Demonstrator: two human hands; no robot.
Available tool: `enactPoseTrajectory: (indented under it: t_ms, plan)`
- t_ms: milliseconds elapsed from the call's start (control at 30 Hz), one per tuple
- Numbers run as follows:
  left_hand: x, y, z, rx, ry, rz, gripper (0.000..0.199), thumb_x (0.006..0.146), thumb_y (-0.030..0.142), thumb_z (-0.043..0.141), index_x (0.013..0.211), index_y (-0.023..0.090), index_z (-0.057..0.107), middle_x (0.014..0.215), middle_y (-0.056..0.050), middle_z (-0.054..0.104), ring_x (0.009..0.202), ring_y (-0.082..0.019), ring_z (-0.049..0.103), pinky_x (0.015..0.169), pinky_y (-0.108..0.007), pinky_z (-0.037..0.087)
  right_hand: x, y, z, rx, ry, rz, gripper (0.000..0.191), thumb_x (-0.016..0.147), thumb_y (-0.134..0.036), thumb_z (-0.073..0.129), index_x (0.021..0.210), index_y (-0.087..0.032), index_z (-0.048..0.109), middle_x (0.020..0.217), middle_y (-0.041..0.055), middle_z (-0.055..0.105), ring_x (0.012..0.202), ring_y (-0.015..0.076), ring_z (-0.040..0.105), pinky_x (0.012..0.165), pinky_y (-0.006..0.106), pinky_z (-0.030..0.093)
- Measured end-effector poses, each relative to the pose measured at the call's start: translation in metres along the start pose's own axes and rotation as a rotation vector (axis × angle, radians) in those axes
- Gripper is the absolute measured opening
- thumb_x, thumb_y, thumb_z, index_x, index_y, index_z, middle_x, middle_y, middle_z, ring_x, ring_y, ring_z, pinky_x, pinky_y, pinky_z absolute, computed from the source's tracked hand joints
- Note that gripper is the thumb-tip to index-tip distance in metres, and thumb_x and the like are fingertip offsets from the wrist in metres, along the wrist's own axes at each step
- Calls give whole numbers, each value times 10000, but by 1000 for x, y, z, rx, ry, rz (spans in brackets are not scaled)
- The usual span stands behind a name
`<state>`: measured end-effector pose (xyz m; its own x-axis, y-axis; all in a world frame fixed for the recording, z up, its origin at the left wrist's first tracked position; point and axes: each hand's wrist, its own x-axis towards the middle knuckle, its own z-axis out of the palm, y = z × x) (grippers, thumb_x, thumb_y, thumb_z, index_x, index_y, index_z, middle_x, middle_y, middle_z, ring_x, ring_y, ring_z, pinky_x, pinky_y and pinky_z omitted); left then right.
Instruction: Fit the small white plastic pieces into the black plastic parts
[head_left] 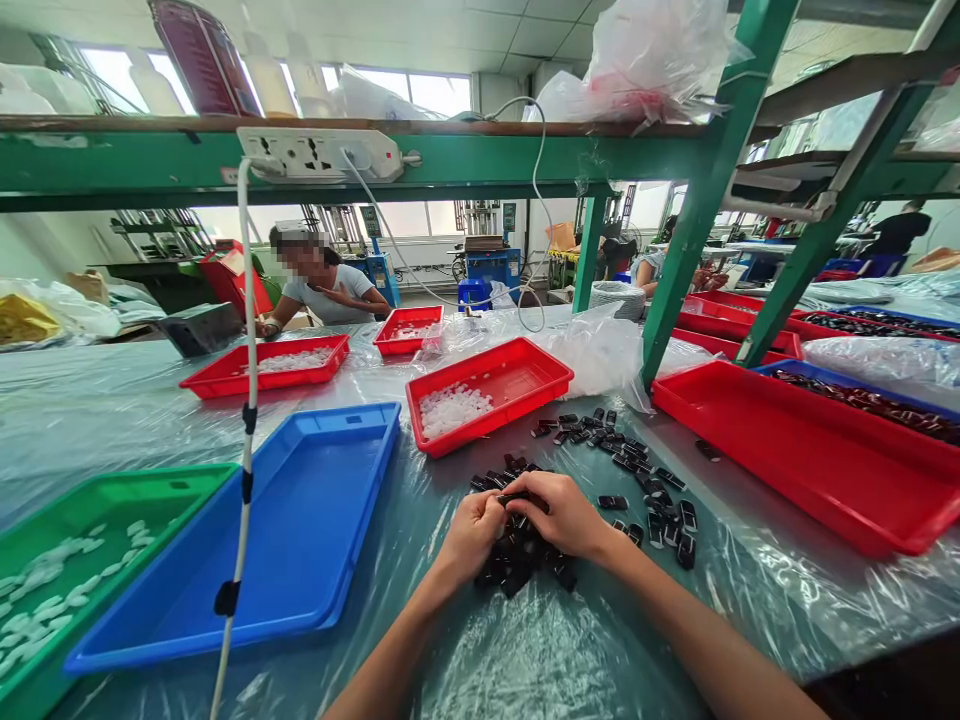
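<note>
Bare forearms [401,635] reach in from the lower edge over a tabletop [517,665] spread with clear plastic sheeting. Both hands meet just above a heap of black pieces [521,560]: the left hand [472,525] pinches a small black piece [513,497] at its near end, thumb against curled fingers, and the right hand [561,508] grips the same piece from the other side. Its far end is hidden by the fingers. Beyond the heap and to its right, more loose black pieces [652,490] lie scattered on the sheeting.

Past the hands sits a tilted-looking red tray [525,385] with white pieces [454,408] gathered toward its left end. At left, a blue tray [300,530] lies beside a green tray [157,490] that holds white oval pieces [49,570]; a white cable [244,440] hangs in front of the blue one from a power strip [322,155]. A long red tray [810,460] stands at right. Across the tabletop, a co-worker [330,290] sits near two smaller red trays.
</note>
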<state>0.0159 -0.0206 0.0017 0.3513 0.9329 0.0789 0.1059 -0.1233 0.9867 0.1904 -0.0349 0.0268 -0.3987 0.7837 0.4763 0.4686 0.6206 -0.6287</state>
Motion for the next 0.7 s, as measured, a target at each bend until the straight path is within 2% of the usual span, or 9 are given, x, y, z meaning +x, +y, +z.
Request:
enactPoseTrajectory:
  t_ms: [100,233,500,600,700]
  plan:
    - [0,0,3,14,61,17,342,776,467,424,545,215,420,473,48,386,438,-90,315,440,-239,244,-1,3,7,21,51,5,146,936,-277,556,1003,-221,672,893,35,725,772,168,654,706,273,476]
    - [0,0,7,-71,102,-8,343,755,489,436,539,223,413,447,66,347,408,-82,276,423,-236,218,-2,5,15,60,117,2,145,934,-276,562,1013,-226,673,917,32,733,795,167,670,733,274,495]
    - [-1,1,8,-235,111,-87,340,764,495,434,554,232,386,410,85,317,376,-75,238,409,-225,191,-2,2,25,54,188,0,186,951,-318,533,1043,-246,677,936,41,743,840,184,681,768,298,508]
    - [-1,1,6,-182,125,-52,349,774,496,421,547,231,395,417,70,342,390,-89,268,420,-234,216,-2,2,24,56,182,14,197,950,-337,530,1030,-241,683,919,44,740,795,182,667,745,296,497]
    - [-1,2,3,-49,179,41,381,794,489,408,526,220,414,463,37,397,451,-112,348,470,-249,272,-1,2,23,63,143,74,209,937,-358,547,1020,-229,688,846,35,722,661,156,605,656,276,461]
